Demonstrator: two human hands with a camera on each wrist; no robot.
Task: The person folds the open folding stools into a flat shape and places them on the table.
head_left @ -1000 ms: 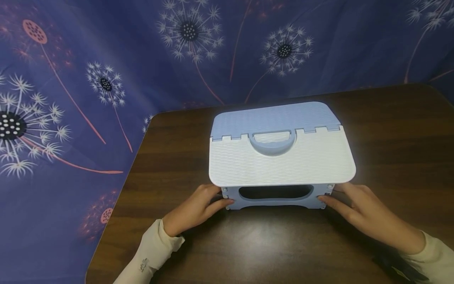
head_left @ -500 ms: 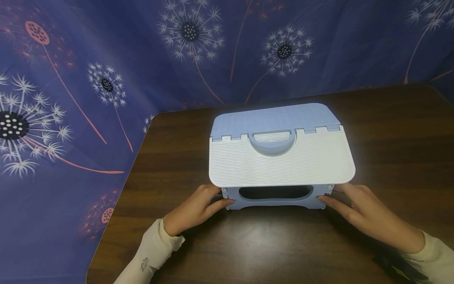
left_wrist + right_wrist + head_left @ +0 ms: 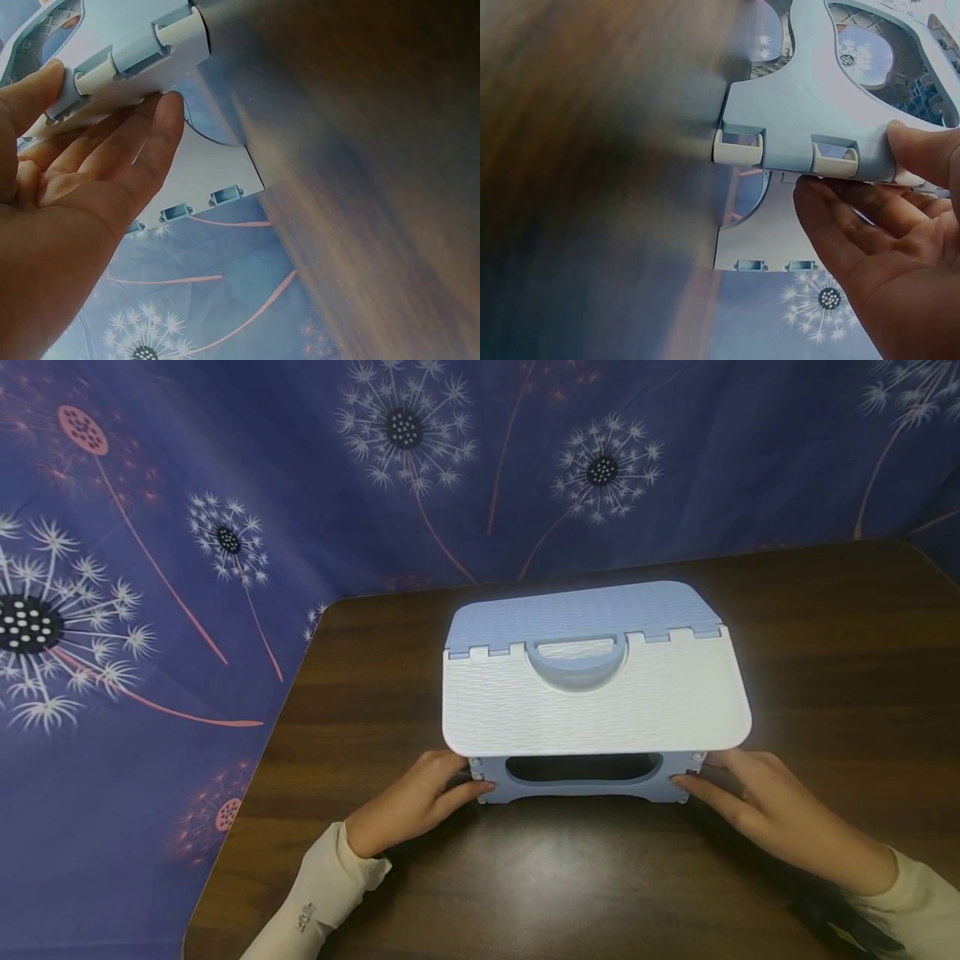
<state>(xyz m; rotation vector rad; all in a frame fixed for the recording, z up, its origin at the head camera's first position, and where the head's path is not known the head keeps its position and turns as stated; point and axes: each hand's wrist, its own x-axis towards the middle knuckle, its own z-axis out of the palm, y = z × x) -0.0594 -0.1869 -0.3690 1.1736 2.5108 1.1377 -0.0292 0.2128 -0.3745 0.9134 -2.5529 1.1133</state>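
Note:
A folding step stool stands upright on the table, its top half white and half pale blue. The blue carry handle lies folded in the middle of the top. My left hand pinches the near left corner of the blue front leg panel, thumb in front and fingers behind. At the near right corner, my right hand grips in the same way. Both wrist views show the fingers against the white side pieces beside the hinges. In the head view, the overhanging top hides some fingertips.
The dark wooden table reaches past the stool on all sides. Behind it and at the left hangs a blue cloth with dandelion prints. A dark object lies beside the right sleeve.

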